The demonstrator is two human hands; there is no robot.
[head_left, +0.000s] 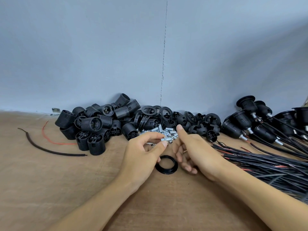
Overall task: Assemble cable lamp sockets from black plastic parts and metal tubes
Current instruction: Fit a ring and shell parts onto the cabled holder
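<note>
L hand (141,152) pinches metal tube (164,139); R hand (193,150) beside, fingers loosely curled.

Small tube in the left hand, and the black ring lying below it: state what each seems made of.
The tube: looks like bright plated metal, silvery, with threaded ridges and glints. The ring: probably moulded plastic, black with a soft sheen on its rim.

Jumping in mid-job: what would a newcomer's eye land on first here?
At centre, the left hand pinches a small metal tube above a black ring lying on the table, with the right hand beside it, index finger out toward the loose tube pile. Behind, a heap of black threaded socket shells sits against the wall at left. A thick bundle of black cables fans across the right.
</note>
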